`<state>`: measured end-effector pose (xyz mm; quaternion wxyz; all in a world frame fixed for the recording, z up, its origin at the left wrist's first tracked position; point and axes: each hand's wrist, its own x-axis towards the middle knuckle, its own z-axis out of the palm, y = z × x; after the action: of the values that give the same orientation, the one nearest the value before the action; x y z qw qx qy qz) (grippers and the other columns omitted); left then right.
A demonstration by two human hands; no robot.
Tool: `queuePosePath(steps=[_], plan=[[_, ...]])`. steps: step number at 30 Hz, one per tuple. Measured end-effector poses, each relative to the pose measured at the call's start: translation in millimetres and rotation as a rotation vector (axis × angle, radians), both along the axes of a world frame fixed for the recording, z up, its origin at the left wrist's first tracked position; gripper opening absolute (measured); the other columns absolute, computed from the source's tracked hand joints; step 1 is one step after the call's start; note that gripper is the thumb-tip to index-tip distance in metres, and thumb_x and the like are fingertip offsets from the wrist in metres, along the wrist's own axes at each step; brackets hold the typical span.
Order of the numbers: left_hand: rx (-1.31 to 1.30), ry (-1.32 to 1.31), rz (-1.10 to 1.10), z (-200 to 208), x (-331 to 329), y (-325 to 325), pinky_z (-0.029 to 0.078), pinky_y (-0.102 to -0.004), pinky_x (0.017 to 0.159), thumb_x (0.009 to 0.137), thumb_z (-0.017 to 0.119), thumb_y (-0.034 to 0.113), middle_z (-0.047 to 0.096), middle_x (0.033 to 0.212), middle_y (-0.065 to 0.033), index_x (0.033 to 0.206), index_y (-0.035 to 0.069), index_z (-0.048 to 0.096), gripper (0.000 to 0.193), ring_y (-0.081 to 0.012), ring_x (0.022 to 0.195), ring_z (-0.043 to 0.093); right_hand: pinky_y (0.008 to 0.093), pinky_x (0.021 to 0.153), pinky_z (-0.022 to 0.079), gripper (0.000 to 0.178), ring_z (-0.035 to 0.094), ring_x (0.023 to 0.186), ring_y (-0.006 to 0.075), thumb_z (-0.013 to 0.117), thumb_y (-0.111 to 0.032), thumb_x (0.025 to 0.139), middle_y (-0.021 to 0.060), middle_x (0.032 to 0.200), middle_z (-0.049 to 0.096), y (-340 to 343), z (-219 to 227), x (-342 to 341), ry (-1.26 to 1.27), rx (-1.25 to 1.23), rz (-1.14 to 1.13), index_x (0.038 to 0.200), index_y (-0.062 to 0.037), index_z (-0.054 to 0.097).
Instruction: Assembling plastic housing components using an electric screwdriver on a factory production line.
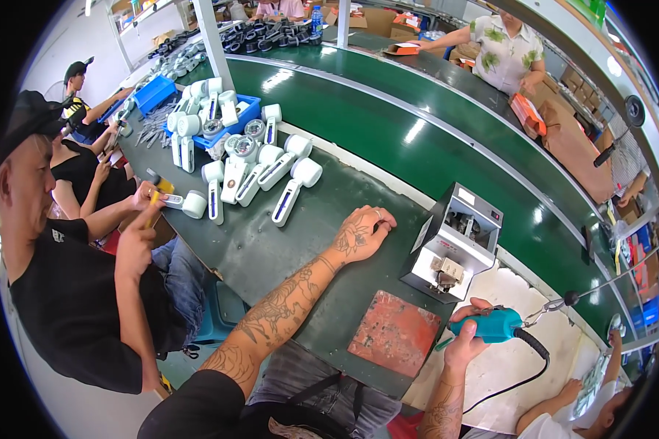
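one wide green belt [329, 102] curves across the far side. along its near edge lies one dark green desk [271, 249], with one worn, pale sheet [520, 293] at its right. one boxy grey machine [454, 245] stands right of centre. two blue bins [154, 95] sit at the far left. one red square plate [394, 333] lies flat, near and left of the machine. white round-headed devices [306, 173], more than ten but too overlapped to count exactly, are heaped in and around one bin. the one left hand [360, 233] rests on the desk, fingers loosely bent; whether their tips press together cannot be told. the one right hand [467, 342] wraps around one teal power tool [496, 325], just near of the machine; one black cord [543, 355] trails from it.
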<state>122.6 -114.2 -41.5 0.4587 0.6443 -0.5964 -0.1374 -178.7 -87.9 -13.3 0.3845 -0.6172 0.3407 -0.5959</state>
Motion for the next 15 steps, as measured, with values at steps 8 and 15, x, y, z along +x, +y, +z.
queuePosePath(steps=[8, 15], plan=[[-0.007, 0.001, -0.002, -0.2, -0.5, 0.6, 0.047, -0.0416, 0.093, 0.093, 0.057, 0.015, 0.070, 0.090, -0.0081, 0.097, 0.010, 0.069, 0.014, -0.0288, 0.095, 0.062, 0.0253, 0.061, 0.040, 0.067, 0.053, 0.066, 0.0120, 0.069, -0.058, 0.089, 0.0042, 0.072, 0.059, 2.8, 3.6, 0.6, -0.005, 0.004, 0.006, 0.119, -0.0003, 0.054], [-0.015, 0.000, -0.002, -0.4, -0.5, 1.5, 0.047, -0.0420, 0.092, 0.093, 0.057, 0.015, 0.070, 0.089, -0.0080, 0.096, 0.010, 0.069, 0.013, -0.0291, 0.094, 0.062, 0.0259, 0.063, 0.040, 0.064, 0.053, 0.067, 0.0122, 0.069, -0.055, 0.089, 0.0043, 0.072, 0.059, 2.9, 2.1, 0.0, -0.007, 0.003, 0.013, 0.119, -0.0004, 0.055]])
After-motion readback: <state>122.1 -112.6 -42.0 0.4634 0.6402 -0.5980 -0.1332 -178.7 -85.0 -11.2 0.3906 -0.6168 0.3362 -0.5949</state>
